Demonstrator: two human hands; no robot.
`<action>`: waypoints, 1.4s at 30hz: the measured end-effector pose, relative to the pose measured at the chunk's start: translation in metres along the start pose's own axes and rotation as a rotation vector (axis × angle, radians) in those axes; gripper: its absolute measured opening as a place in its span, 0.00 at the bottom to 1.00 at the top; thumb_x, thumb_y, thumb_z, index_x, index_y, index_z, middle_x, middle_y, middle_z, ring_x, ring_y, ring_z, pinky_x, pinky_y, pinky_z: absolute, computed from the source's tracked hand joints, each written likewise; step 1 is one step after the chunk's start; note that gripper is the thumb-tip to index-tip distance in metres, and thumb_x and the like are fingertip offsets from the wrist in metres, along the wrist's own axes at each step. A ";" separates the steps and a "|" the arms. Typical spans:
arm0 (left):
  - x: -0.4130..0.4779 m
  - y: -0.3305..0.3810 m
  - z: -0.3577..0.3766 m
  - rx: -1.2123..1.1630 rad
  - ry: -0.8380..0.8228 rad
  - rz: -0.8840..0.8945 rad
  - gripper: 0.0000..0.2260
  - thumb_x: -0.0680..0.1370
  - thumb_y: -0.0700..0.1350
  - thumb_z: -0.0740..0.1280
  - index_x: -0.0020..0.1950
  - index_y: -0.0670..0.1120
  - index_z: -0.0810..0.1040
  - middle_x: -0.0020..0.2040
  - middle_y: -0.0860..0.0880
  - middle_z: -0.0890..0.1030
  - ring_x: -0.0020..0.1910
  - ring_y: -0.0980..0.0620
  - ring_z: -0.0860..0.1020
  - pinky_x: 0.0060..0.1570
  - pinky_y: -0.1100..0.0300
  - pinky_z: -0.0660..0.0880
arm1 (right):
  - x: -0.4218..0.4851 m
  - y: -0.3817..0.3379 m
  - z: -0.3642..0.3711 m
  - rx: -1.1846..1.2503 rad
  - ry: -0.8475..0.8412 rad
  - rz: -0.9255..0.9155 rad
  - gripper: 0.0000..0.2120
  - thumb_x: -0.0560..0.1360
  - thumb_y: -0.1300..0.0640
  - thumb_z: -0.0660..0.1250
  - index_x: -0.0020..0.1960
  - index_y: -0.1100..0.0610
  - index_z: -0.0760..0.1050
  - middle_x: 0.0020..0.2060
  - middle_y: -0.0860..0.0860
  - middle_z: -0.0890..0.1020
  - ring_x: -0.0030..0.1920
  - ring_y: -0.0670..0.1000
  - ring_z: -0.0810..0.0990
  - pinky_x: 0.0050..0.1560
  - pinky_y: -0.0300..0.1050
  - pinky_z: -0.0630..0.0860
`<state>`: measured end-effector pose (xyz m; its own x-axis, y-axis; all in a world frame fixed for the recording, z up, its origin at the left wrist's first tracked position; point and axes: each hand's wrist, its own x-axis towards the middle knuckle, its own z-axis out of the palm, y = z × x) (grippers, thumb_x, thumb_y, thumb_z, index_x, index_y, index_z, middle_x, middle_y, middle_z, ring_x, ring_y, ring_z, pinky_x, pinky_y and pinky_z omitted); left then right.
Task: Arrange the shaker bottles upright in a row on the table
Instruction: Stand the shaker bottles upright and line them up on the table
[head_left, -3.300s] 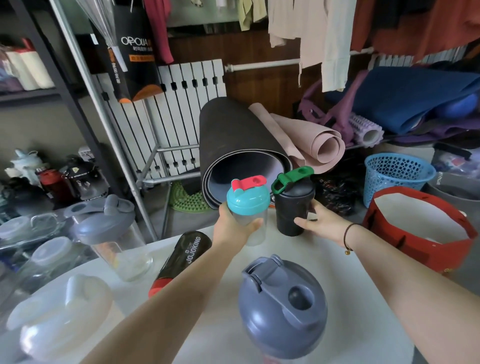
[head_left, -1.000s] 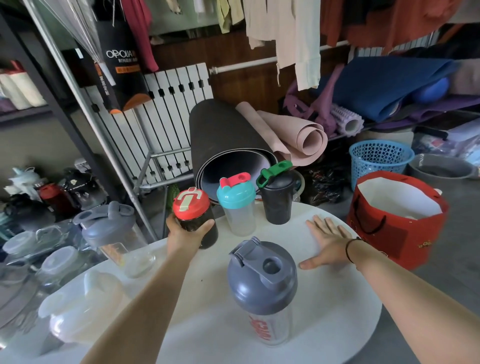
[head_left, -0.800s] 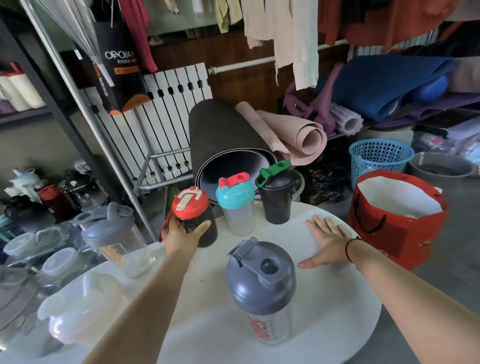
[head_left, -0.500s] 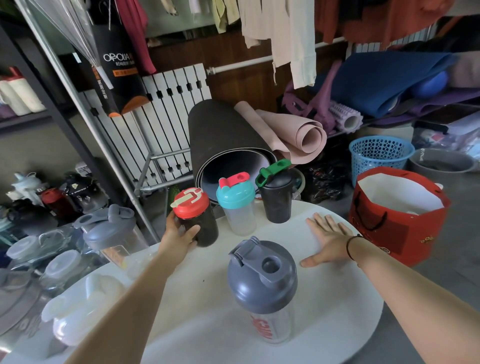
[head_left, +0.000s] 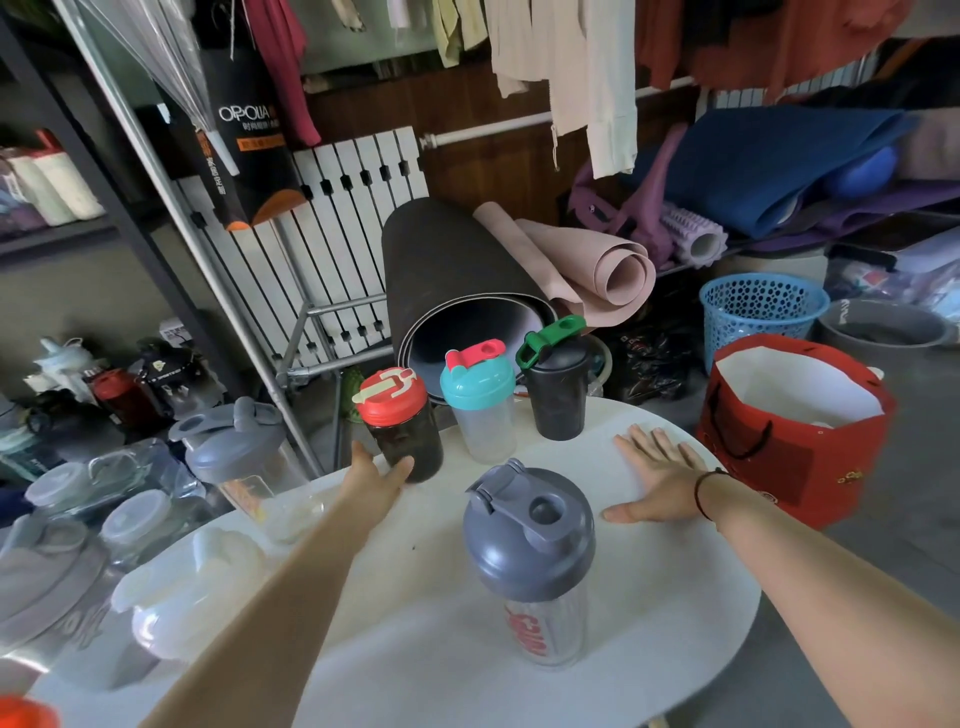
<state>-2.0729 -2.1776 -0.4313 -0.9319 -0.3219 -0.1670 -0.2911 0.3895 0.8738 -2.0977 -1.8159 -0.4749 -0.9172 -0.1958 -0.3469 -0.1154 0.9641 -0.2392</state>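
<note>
Three shaker bottles stand upright in a row at the far edge of the white table (head_left: 660, 587): a dark bottle with a red lid (head_left: 402, 428), a clear one with a teal lid (head_left: 480, 410), and a black one with a green flip cap (head_left: 558, 397). My left hand (head_left: 371, 483) sits at the base of the red-lidded bottle, thumb and fingers spread and just touching it. My right hand (head_left: 657, 480) lies flat and empty on the table, right of the row. A clear bottle with a grey lid (head_left: 530, 561) stands upright nearer to me.
At the table's left stand a grey-lidded bottle (head_left: 234, 449) and a white-lidded one (head_left: 176, 597). Rolled mats (head_left: 452, 280) lean just behind the row. A red paper bag (head_left: 795, 436) and a blue basket (head_left: 761, 312) stand on the floor to the right.
My left hand carried the red-lidded bottle up beside the teal one, set it on the table, then slid down to its base with the grip loosened. My right hand stayed flat.
</note>
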 end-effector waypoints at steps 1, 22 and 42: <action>-0.012 -0.005 0.007 -0.007 0.018 -0.043 0.29 0.78 0.41 0.64 0.76 0.43 0.55 0.70 0.39 0.68 0.64 0.38 0.73 0.64 0.43 0.72 | -0.003 0.000 0.003 0.006 0.003 0.006 0.55 0.61 0.24 0.60 0.76 0.45 0.36 0.76 0.48 0.34 0.75 0.53 0.33 0.73 0.55 0.37; -0.138 0.034 0.098 -0.250 -0.316 0.247 0.27 0.65 0.48 0.78 0.60 0.59 0.71 0.56 0.61 0.77 0.56 0.54 0.79 0.47 0.60 0.80 | -0.116 -0.089 -0.013 0.682 0.472 -0.220 0.32 0.57 0.45 0.79 0.55 0.47 0.67 0.45 0.44 0.79 0.48 0.49 0.80 0.44 0.44 0.79; -0.099 0.042 0.157 0.227 -0.348 0.101 0.26 0.79 0.57 0.59 0.75 0.48 0.63 0.73 0.46 0.70 0.69 0.45 0.70 0.66 0.56 0.67 | -0.038 -0.078 0.005 0.795 0.745 0.322 0.38 0.63 0.54 0.79 0.65 0.56 0.61 0.62 0.57 0.70 0.56 0.62 0.77 0.50 0.54 0.76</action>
<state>-2.0269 -1.9939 -0.4497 -0.9642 0.0230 -0.2642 -0.1988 0.5963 0.7778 -2.0520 -1.8846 -0.4472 -0.8896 0.4519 0.0665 0.1974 0.5115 -0.8363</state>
